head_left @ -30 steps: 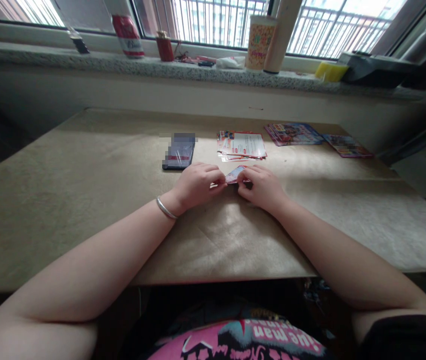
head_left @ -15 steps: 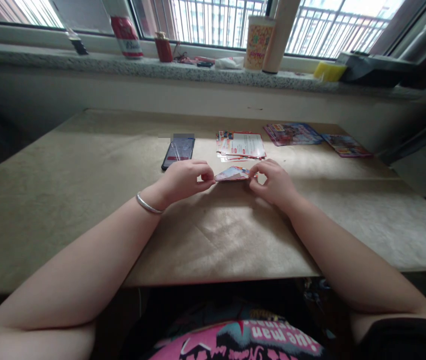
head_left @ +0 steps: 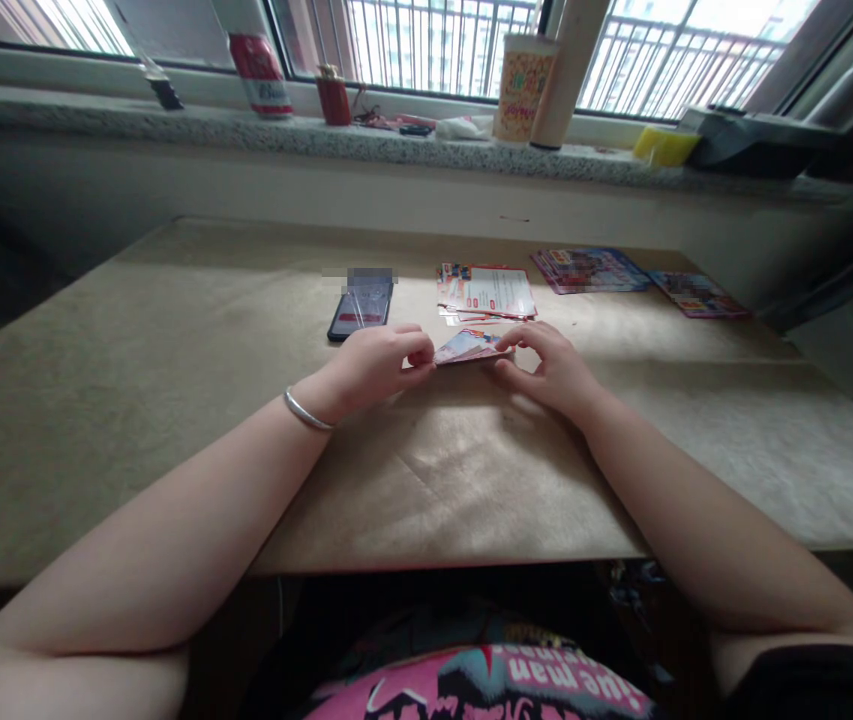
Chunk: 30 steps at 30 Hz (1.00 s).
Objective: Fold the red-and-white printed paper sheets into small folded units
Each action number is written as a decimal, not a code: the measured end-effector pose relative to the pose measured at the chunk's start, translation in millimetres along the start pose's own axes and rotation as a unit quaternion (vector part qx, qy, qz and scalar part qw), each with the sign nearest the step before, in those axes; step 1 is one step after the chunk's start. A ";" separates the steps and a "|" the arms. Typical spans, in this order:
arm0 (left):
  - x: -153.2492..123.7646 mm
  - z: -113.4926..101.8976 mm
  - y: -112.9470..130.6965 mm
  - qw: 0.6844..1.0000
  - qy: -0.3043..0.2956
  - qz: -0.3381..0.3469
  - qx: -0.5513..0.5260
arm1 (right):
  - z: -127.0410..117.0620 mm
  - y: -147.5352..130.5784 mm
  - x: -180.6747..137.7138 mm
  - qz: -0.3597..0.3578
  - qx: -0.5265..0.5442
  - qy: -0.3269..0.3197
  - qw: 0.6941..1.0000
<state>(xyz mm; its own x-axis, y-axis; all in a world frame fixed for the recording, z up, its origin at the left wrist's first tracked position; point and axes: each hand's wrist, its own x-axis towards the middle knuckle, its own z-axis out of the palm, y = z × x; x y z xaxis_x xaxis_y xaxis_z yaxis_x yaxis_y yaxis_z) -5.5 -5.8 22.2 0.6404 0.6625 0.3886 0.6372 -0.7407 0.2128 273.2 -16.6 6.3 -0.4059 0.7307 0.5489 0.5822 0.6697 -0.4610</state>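
A small folded piece of printed paper (head_left: pixel 467 346), whitish with red and blue print, rises slightly above the table between my hands. My left hand (head_left: pixel 385 365), with a silver bangle at the wrist, pinches its left corner between thumb and bent fingers. On the other side, my right hand (head_left: pixel 550 365) has thumb and fingers apart, its fingertips resting at the paper's right end. Just beyond lies a loose pile of printed sheets (head_left: pixel 497 292), the top one white with a red border. A dark smartphone (head_left: pixel 361 308) lies flat beyond my left hand.
Colourful printed booklets or cards (head_left: pixel 591 270) lie at the back right, with another stack (head_left: pixel 698 294) beside them. On the windowsill (head_left: pixel 396 145) stand a red can (head_left: pixel 261 75), a red bottle (head_left: pixel 333 97), a patterned cup (head_left: pixel 523 90) and a yellow object (head_left: pixel 664 147).
My right thumb has parted from the fingers and come away from the paper's edge. My left hand keeps its pinch. The whole view has shifted slightly.
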 end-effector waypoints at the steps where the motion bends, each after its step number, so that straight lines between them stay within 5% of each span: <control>1: 0.1 1.1 0.9 1.000 0.000 0.005 -0.004 | 2.0 -2.7 0.5 -0.009 -0.016 0.000 1.000; 18: 8.4 28.8 25.2 0.996 0.052 0.062 0.046 | 28.4 -32.8 4.9 -0.036 -0.106 -0.052 0.992; 30: 7.2 20.5 16.4 0.995 0.063 0.072 0.013 | 13.7 -20.9 2.9 -0.018 -0.054 -0.030 0.998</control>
<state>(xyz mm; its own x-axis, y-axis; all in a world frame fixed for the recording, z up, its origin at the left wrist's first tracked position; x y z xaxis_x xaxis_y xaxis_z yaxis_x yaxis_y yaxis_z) 18.4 -10.9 10.0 0.6685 0.5288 0.5230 0.5538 -0.8233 0.1245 250.2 -26.7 8.0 -0.4673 0.7148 0.5203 0.6373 0.6802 -0.3621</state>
